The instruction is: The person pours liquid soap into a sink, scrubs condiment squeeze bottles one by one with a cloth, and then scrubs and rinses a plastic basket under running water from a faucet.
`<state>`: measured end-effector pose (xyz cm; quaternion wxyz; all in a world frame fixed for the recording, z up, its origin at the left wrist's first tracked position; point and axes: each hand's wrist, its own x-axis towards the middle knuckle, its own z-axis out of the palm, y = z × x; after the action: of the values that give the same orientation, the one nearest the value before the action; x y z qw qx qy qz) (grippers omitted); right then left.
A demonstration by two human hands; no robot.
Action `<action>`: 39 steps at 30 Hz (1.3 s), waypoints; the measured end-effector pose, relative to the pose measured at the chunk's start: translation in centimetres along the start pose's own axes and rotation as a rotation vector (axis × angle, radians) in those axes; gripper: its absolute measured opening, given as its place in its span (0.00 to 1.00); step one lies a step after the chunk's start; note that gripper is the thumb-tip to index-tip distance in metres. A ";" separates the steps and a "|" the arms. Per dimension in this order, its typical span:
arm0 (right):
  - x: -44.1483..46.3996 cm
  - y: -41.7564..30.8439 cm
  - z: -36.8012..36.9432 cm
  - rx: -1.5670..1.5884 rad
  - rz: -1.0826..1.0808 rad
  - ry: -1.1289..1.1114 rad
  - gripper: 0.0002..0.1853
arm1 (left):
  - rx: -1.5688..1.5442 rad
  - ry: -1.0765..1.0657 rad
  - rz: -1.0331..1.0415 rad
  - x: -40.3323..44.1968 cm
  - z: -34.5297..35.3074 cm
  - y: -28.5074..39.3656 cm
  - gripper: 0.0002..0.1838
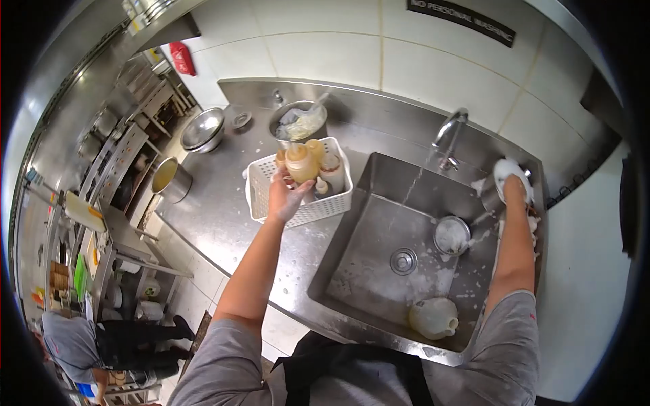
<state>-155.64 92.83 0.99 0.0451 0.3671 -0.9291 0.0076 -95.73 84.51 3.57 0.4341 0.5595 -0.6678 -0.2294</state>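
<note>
A steel tabletop point(220, 203) with a deep sink point(359, 264) set into it carries a white plastic basket point(325, 209) of bottles. Beyond the sink's right edge, the person's right hand point(516, 189) is in white foam point(504, 169), so whether its grip holds anything cannot be told; the left hand point(287, 200), sudsy, appears curled around a yellowish squeeze bottle point(301, 164) in the basket. That bottle looks light, soft-walled and likely slippery, so its rounded body should offer surer hold than its narrow tip.

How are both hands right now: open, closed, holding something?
Left hand: holding a squeeze bottle at the perforated basket.
Right hand: cannot be told; white foam hides its grip.
</note>
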 end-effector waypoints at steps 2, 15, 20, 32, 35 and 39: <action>3.0 1.7 3.1 -0.034 -0.029 -0.033 0.14 | 0.052 0.008 -0.013 -0.2 0.1 0.7 0.31; -15.8 -8.1 -3.2 2.494 -0.144 -0.643 0.17 | 0.001 -0.730 0.030 2.7 3.6 -2.8 0.20; -18.7 -21.3 1.9 2.470 0.454 -0.873 0.15 | 0.031 -0.872 -0.197 3.8 6.2 -4.1 0.22; -29.4 -28.2 -1.3 2.794 0.312 -1.099 0.18 | 0.181 -1.013 0.137 4.8 7.5 -5.8 0.36; -30.0 -28.4 -1.4 2.761 0.345 -1.030 0.18 | 0.190 -0.993 0.152 5.0 7.2 -6.6 0.36; -31.0 -28.2 -0.9 2.605 0.347 -0.931 0.18 | -0.213 -1.109 -0.053 5.2 4.8 -4.1 0.32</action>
<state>-113.77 93.40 -1.42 -0.6362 -0.0052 -0.2160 0.7407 -97.49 77.63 -0.46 0.0665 0.3249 -0.7549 -0.5657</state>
